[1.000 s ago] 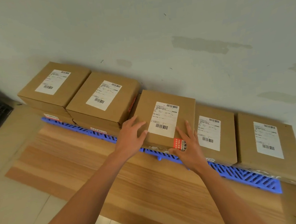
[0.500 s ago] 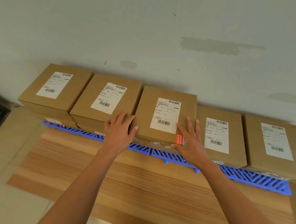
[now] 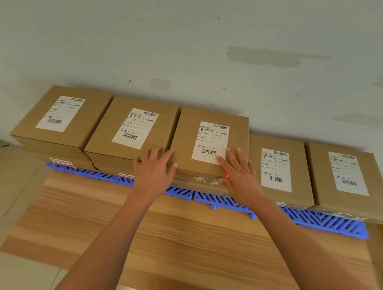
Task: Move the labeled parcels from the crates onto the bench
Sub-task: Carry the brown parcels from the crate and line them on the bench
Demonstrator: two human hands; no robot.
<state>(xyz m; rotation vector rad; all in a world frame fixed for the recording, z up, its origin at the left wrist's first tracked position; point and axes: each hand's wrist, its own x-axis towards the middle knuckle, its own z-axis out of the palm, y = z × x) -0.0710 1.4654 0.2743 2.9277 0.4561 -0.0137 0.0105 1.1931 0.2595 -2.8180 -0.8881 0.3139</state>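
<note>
Matt brown cardboard parcels (image 3: 211, 143), white paper labels (image 3: 210, 141), clear glossy tape on front edges. Beneath parcels: blue slotted plastic grid (image 3: 323, 221). In front of grid: striped-grain wood surface (image 3: 181, 240), smooth. Behind: matt patchy wall (image 3: 201, 42).

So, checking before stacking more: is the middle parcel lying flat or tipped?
Flat. The middle parcel sits level, label up, in line with its neighbours; both hands rest open on it.
</note>
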